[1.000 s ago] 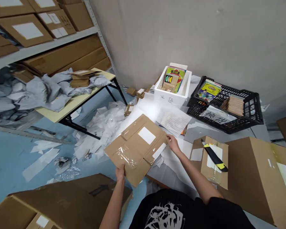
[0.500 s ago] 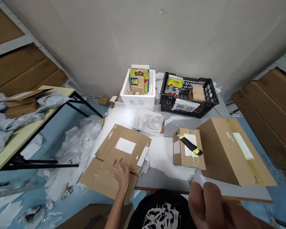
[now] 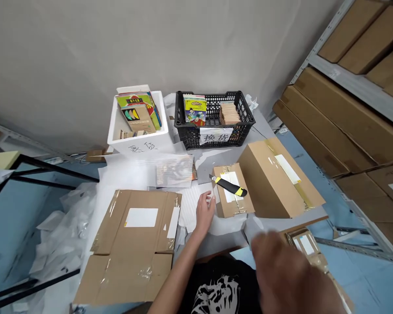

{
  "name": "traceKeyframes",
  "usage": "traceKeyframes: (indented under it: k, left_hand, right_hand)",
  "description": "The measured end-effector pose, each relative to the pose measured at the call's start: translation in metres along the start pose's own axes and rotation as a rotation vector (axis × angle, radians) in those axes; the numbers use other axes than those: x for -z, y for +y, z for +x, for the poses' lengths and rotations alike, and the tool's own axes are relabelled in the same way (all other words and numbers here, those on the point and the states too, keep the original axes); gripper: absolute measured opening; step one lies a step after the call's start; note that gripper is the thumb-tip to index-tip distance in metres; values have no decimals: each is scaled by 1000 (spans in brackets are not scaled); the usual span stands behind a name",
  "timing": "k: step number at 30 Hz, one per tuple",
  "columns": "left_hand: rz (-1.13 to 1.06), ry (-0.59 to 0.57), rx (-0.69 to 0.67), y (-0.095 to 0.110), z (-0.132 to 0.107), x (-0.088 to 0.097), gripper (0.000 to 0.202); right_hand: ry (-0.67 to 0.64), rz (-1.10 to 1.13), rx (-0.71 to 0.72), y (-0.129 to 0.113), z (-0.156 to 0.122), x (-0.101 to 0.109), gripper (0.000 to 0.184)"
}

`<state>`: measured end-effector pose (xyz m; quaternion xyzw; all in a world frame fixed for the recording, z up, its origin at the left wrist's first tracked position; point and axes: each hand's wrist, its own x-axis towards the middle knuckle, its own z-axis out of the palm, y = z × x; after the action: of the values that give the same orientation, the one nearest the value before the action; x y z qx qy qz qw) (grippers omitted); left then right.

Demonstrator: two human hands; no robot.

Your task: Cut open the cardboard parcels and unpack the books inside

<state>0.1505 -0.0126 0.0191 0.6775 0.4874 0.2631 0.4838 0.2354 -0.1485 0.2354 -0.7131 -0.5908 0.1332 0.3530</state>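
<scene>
My left hand (image 3: 205,213) rests on the white sheet right beside a small taped carton (image 3: 232,203), with its fingers apart and nothing in them. A yellow-and-black utility knife (image 3: 229,186) lies on that carton, and a larger taped carton (image 3: 275,181) stands just beyond it. To the left of my hand lies a flattened cardboard mailer (image 3: 134,244) with a white label and clear tape. My right hand (image 3: 281,272) is a close blur at the bottom right, touching nothing I can make out.
A white foam box (image 3: 137,141) holds books, next to a black plastic crate (image 3: 212,139) with books and wooden sticks. Loaded steel shelves (image 3: 347,87) stand right, a folding table's black frame (image 3: 42,170) left. White scraps cover the blue floor (image 3: 356,279).
My view has swung right. My left hand has let go of the flattened mailer and moved right to the small carton. The mailer now lies squarely on the table, and my right hand stays close to the camera.
</scene>
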Motion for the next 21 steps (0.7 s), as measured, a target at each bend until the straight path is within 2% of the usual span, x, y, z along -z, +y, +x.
traceKeyframes:
  k: [3,4,5,8,11,15,17,19,21]
  left_hand:
    - [26,-38,2,15,12,-22,40]
    - [47,-43,-8,17,15,-29,42]
    - [70,-46,-18,17,17,-35,44]
    - [121,-27,-45,14,16,-50,51]
    - [136,39,-53,10,8,-61,66]
    - [152,67,40,7,0,-68,77]
    - [131,61,95,4,4,-70,83]
    - [63,37,194,-1,13,-71,86]
    - [-67,-44,309,-7,25,-71,81]
  right_hand:
    - [78,-50,-68,51,36,-29,26]
    - [133,-144,-110,74,45,-41,29]
    - [115,-253,-155,97,51,-55,34]
    - [-74,-457,-206,153,53,-94,44]
    - [-181,-562,-160,178,49,-119,47]
    - [-205,-563,-235,188,55,-121,33]
    - [-159,-500,-361,197,58,-114,25]
    - [-114,-372,-538,208,59,-108,27]
    - [-121,-220,-678,217,58,-103,31]
